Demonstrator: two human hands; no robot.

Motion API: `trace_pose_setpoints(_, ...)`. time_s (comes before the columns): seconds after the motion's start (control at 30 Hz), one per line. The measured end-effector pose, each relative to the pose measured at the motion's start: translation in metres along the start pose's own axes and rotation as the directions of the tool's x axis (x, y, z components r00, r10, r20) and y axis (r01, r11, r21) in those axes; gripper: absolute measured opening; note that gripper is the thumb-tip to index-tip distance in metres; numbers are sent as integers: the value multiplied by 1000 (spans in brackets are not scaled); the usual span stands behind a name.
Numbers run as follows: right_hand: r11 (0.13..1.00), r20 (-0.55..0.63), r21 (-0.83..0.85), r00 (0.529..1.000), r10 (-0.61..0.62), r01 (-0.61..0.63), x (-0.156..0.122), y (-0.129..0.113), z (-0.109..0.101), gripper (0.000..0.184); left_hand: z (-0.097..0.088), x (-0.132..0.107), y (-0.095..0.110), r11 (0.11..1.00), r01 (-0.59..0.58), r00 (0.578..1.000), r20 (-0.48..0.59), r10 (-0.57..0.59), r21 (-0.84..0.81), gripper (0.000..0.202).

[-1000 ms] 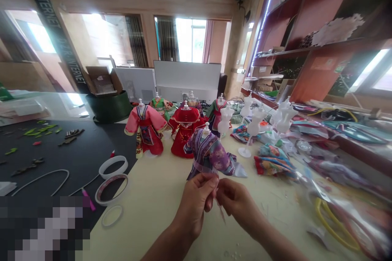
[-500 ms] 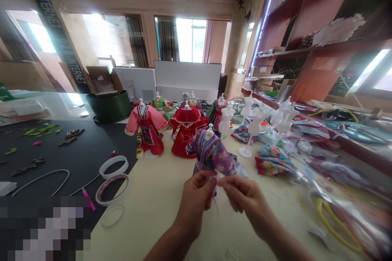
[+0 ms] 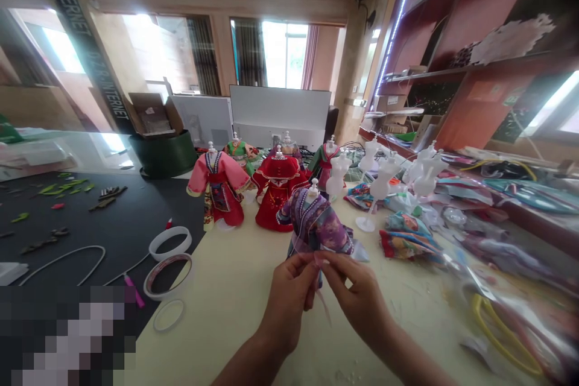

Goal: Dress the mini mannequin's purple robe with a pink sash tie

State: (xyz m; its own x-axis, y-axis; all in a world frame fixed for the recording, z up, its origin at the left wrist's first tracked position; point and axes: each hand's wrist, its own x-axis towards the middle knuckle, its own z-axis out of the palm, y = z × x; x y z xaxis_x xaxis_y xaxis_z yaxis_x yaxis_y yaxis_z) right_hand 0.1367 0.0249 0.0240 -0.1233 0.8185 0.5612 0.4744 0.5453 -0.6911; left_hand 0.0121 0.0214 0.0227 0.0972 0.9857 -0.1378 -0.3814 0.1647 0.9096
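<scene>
Nearest us, the left hand and right hand work together above the worktop — the fingers of both are clenched in close pinches on a sheer ribbon, whose tail hangs below them. The ribbon appears to run up to the waist of a purple robe on a white dress form, just behind the hands; we cannot tell where it attaches. Short, close pinches seem best here, since sheer ribbon slips easily. To the right lies a heap of patterned fabric; farther back stand a red gown, a pink-and-red gown and bare white dress forms — beyond them, a white panel.
</scene>
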Motion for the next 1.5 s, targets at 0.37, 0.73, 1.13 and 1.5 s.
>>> trace_pose_setpoints(0.37,971,-68,-237,997,-31,14,4,1,4,13,0,0,-4,999,19,1000,-2,-19,-37,26)
trace_pose_setpoints(0.73,965,-36,-264,999,-23,13,5,1,4,14,1,4,-5,999,36,997,-64,-37,-28,30)
trace_pose_setpoints(1.13,965,-43,244,993,112,-98,6,-19,-9,27,4,4,-1,996,59,991,-114,-66,-59,36)
trace_pose_setpoints(1.5,933,96,207,956,279,-293,-15,6,4,18,5,3,1,981,115,988,-85,-129,-155,40)
